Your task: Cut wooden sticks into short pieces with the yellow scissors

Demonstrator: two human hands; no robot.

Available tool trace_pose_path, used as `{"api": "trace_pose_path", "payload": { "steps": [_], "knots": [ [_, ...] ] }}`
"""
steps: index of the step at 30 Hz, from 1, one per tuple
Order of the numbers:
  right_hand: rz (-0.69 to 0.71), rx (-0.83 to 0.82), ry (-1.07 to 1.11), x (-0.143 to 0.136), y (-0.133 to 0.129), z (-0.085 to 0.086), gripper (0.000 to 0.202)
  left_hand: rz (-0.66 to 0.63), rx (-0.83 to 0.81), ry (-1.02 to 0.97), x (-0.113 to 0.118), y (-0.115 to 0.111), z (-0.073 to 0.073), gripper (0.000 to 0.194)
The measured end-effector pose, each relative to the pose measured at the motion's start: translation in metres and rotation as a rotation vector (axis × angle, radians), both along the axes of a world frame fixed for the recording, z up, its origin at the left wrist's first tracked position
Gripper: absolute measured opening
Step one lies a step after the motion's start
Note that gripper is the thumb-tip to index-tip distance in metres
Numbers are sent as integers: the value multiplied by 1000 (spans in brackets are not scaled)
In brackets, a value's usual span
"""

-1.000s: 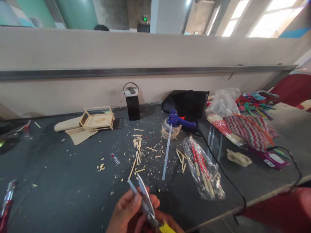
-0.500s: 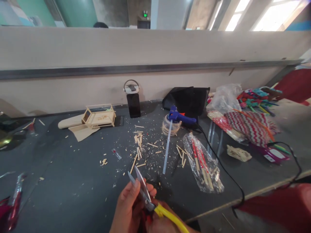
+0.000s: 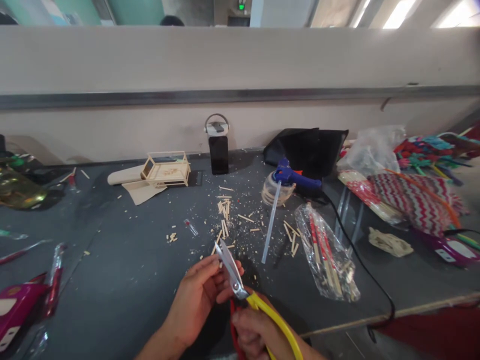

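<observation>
My right hand (image 3: 255, 325) grips scissors (image 3: 234, 280) with one yellow and one red handle; their blades point up and left, nearly closed. Close to the blades, my left hand (image 3: 200, 295) has its thumb and fingers pinched around a tiny pale piece of wooden stick (image 3: 220, 264), mostly hidden. Just beyond the blade tips lie cut wooden sticks (image 3: 224, 210), strewn with small chips. A small group of short stick pieces (image 3: 172, 237) rests to the left. Farther back stands a small wooden stick frame model (image 3: 168, 172), bed-like in shape.
A blue glue gun (image 3: 296, 176) with a clear glue stick rests on a roll of tape (image 3: 275, 190), its black cord trailing right. Bagged chopsticks (image 3: 322, 255) lie nearby. A lidded bottle (image 3: 217, 130) and a black phone (image 3: 219, 155) stand by the wall. Purple packs sit at both sides.
The scissor blades have come closer together. My left hand has turned more open to view, a small piece showing at its thumb. The camera view has shifted left.
</observation>
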State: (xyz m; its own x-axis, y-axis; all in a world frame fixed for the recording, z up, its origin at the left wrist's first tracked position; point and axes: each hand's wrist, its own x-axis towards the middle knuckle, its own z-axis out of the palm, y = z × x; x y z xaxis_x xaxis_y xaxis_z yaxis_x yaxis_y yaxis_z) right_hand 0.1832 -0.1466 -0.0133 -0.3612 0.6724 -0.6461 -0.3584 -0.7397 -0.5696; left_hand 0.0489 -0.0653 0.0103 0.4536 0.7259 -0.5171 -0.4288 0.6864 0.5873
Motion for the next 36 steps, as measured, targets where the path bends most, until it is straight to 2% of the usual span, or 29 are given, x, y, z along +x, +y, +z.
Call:
{"api": "trace_pose_path", "payload": {
  "steps": [2,6,13,16,18,21,24,29,33,36],
  "knots": [
    [12,23,18,2,-1,-2,42,-3,0,-28,-2,4,-2,12],
    [-2,48,-6,7,-1,1,51,-9,-32,-17,-5,10,-2,15],
    [-25,161,-126,28,16,26,61,-90,73,45,-5,28,5,19],
    [-70,314,-273,36,28,36,55,-68,62,12,-4,37,7,20],
    [-81,475,-415,40,37,39,45,-35,73,-14,-2,44,11,20],
    [-56,760,-697,43,50,41,31,1,116,-33,1,54,23,22],
    [-23,952,-939,43,62,45,34,18,173,-26,4,63,37,21],
    [-17,1090,-1257,42,75,44,52,11,310,-66,8,78,52,17],
    [-34,1130,-1460,44,85,38,58,4,341,-70,10,88,60,17],
    [-36,1153,-1570,45,93,40,61,7,355,-82,12,92,64,17]
  ]
}}
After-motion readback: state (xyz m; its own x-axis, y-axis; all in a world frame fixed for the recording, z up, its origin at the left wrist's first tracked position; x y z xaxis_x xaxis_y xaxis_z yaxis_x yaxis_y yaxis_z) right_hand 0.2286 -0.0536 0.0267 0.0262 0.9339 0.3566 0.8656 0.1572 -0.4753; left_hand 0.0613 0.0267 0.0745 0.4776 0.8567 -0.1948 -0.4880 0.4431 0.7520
